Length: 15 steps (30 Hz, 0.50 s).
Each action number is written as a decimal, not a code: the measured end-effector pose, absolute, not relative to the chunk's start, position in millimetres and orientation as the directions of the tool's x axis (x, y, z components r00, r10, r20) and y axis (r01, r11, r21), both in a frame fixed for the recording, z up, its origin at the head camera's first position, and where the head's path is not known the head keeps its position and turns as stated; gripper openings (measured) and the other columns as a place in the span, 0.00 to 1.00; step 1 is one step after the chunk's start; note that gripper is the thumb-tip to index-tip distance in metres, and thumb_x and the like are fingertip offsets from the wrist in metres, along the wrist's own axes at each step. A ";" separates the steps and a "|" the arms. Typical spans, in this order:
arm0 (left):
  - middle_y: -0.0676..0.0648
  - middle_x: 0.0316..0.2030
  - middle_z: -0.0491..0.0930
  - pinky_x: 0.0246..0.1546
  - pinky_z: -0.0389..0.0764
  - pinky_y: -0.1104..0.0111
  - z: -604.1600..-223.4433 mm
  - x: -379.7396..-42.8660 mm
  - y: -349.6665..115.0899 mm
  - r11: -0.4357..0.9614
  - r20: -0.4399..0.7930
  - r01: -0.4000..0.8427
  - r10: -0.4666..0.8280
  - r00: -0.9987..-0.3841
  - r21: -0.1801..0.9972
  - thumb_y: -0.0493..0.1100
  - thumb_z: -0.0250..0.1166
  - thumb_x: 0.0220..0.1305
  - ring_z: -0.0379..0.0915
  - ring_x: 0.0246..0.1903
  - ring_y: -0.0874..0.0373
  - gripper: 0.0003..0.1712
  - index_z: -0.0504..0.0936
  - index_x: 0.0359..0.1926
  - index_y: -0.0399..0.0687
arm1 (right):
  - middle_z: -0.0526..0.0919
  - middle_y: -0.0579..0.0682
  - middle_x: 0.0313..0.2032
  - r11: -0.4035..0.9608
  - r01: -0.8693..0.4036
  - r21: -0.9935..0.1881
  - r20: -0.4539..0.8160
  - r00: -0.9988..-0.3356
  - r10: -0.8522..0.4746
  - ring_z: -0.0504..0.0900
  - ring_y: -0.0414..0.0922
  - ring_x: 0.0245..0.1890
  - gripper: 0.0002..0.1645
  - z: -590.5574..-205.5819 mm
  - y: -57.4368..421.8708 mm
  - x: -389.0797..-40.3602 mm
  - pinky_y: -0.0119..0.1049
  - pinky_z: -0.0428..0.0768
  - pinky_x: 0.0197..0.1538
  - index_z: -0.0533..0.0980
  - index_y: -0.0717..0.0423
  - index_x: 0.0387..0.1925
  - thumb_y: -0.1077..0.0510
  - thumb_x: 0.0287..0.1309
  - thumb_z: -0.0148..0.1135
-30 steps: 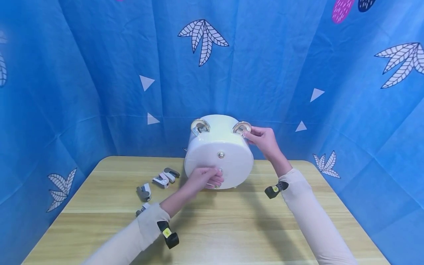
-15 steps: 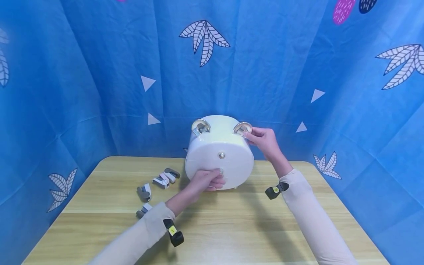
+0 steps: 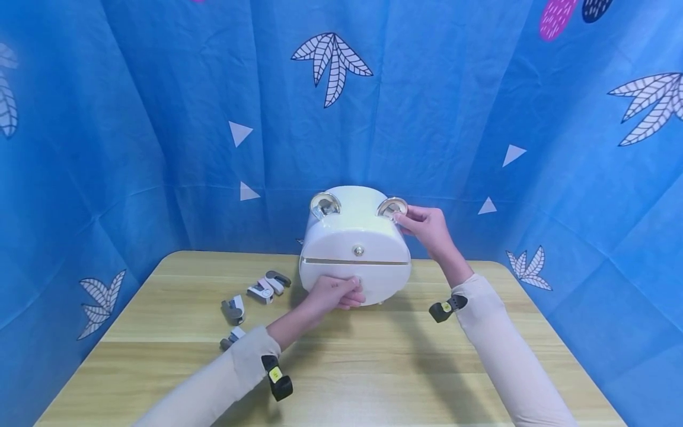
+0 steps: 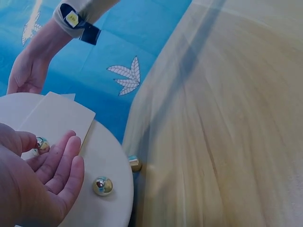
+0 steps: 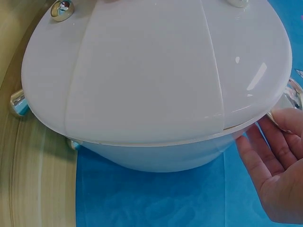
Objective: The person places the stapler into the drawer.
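Drawer knob (image 4: 43,145) partly hidden by left grip (image 4: 41,182)

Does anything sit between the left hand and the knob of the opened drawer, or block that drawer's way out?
Nothing visible does. The left hand already pinches the knob, and only that hand is in front of the drawer; the grey-and-white objects lie off to the left.

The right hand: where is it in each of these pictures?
Head: the right hand is right of centre, at the white box's upper right.
Left wrist: the right hand is upper left, beyond the white box.
Right wrist: the right hand is lower right, cut off by the edge.
Shared landmark: the white box.
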<state>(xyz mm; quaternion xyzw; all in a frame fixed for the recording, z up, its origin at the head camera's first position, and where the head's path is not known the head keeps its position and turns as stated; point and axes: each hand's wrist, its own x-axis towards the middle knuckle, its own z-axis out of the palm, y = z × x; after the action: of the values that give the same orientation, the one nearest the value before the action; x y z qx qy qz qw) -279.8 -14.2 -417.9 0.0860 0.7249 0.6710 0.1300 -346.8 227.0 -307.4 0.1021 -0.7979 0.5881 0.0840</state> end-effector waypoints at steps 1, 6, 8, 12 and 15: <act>0.37 0.39 0.90 0.48 0.88 0.57 -417.8 -278.2 -14.3 0.089 -0.074 -0.049 0.302 -0.951 0.995 0.50 0.62 0.73 0.90 0.38 0.52 0.22 0.85 0.48 0.33 | 0.89 0.56 0.46 0.285 -0.260 -0.922 0.253 -0.965 -0.062 0.87 0.32 0.40 0.23 -307.5 227.0 -346.8 0.44 0.85 0.53 0.80 0.64 0.59 0.57 0.66 0.68; 0.39 0.38 0.90 0.48 0.88 0.59 -415.7 -267.0 -15.4 0.124 -0.074 -0.035 0.321 -0.944 0.992 0.51 0.62 0.73 0.90 0.37 0.52 0.22 0.86 0.48 0.34 | 0.87 0.62 0.51 0.292 -0.254 -0.922 0.247 -0.967 -0.061 0.87 0.32 0.40 0.24 -307.3 227.3 -346.2 0.42 0.86 0.52 0.80 0.64 0.59 0.57 0.66 0.68; 0.39 0.38 0.90 0.48 0.88 0.59 -414.7 -261.1 -16.5 0.140 -0.077 -0.032 0.328 -0.941 0.990 0.52 0.62 0.73 0.90 0.38 0.52 0.23 0.86 0.48 0.35 | 0.88 0.61 0.50 0.289 -0.253 -0.923 0.246 -0.967 -0.059 0.87 0.33 0.40 0.24 -307.6 227.4 -345.9 0.45 0.85 0.54 0.80 0.64 0.59 0.57 0.65 0.68; 0.40 0.38 0.90 0.48 0.88 0.60 -412.1 -248.7 -19.6 0.168 -0.078 -0.021 0.341 -0.937 0.986 0.54 0.61 0.73 0.89 0.38 0.52 0.23 0.86 0.48 0.36 | 0.89 0.54 0.46 0.274 -0.258 -0.926 0.250 -0.966 -0.062 0.86 0.33 0.40 0.24 -308.4 227.3 -346.2 0.51 0.83 0.57 0.79 0.64 0.60 0.57 0.65 0.68; 0.41 0.37 0.90 0.48 0.88 0.59 -410.4 -241.2 -22.1 0.179 -0.076 -0.012 0.354 -0.932 0.984 0.54 0.61 0.73 0.89 0.38 0.51 0.23 0.86 0.48 0.36 | 0.89 0.51 0.43 0.271 -0.260 -0.927 0.252 -0.966 -0.065 0.86 0.33 0.40 0.24 -307.9 227.7 -346.5 0.50 0.83 0.57 0.80 0.64 0.59 0.57 0.65 0.68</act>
<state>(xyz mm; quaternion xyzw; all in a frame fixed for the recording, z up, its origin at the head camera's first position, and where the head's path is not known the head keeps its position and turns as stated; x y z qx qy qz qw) -241.2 -22.1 -410.4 0.1133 0.7540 0.6306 0.1451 -346.5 227.7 -307.9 0.1027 -0.7930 0.5949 0.0818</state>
